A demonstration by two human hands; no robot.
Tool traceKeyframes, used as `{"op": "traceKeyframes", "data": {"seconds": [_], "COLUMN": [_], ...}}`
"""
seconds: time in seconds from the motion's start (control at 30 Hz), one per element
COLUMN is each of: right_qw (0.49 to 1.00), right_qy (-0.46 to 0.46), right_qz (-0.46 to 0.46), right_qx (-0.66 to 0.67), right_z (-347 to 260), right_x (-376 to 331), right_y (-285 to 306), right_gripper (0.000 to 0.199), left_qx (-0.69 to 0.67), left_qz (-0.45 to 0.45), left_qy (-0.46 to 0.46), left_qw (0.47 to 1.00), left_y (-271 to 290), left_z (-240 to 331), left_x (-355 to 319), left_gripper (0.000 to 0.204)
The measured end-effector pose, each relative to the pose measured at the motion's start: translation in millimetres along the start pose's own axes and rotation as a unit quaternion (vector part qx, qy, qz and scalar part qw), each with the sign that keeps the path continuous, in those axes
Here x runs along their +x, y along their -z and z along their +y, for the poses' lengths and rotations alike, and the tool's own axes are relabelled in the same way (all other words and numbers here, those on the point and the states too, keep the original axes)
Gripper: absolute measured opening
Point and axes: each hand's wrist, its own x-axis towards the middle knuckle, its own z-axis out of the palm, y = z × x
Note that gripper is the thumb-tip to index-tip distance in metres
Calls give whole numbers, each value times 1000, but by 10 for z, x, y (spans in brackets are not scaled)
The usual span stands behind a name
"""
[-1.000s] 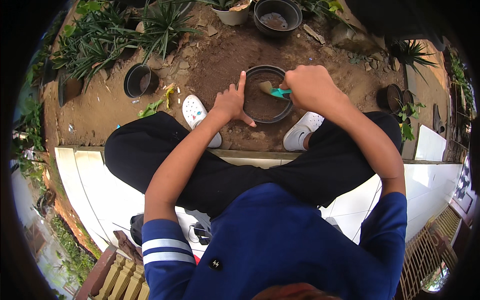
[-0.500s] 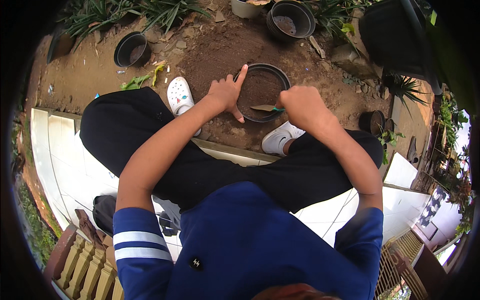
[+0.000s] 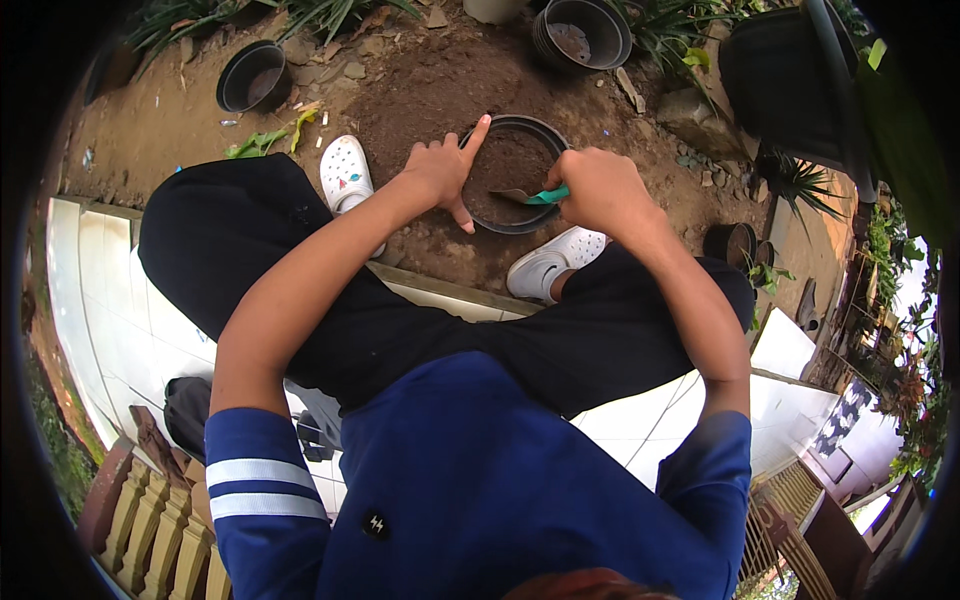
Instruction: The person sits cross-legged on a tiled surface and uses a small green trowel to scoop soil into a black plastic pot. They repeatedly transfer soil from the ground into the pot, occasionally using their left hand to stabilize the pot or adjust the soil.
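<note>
A round black plant pot stands on the ground between my feet, with brown soil inside it. My left hand rests against the pot's left side, its thumb and forefinger spread along the rim. In my right hand, closed in a fist at the pot's right rim, is the green handle of a small trowel. The trowel's blade reaches into the pot and lies on the soil, its tip pointing left. Part of the handle is hidden by my fingers.
Loose dark soil is heaped behind the pot. A black pot stands at the far left, stacked black pots at the back, and a large black container at the right. White shoes flank the pot. White tiles lie nearer me.
My right hand has shifted a little, and more of the trowel's green handle shows now. The blade still sits in the pot. The whole view has moved slightly.
</note>
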Motion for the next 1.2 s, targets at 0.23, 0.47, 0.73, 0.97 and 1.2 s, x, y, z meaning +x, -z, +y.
{"op": "traceKeyframes", "data": {"seconds": [0.23,0.47,0.73,0.97,1.2], "right_qw": [996,995,998,997,1000], "right_qy": [-65,-74,-54,-45,-7], "right_qz": [-11,27,-26,-35,9], "right_qx": [55,60,37,49,-5], "right_z": [-139,-108,-163,-136,-201], "right_x": [-1,-121,18,2,-114], "right_y": [-64,168,-104,-209,-57], "right_gripper": [26,29,17,20,20], "left_qx": [6,5,18,15,8], "left_qz": [13,28,5,60,32], "left_qy": [-6,-9,10,-34,-43], "left_qw": [1000,1000,1000,998,999], "left_y": [-14,-52,-47,-197,-144], "left_z": [-6,-17,12,-98,-62], "left_x": [29,37,53,169,177], "left_gripper": [169,170,170,171,172]}}
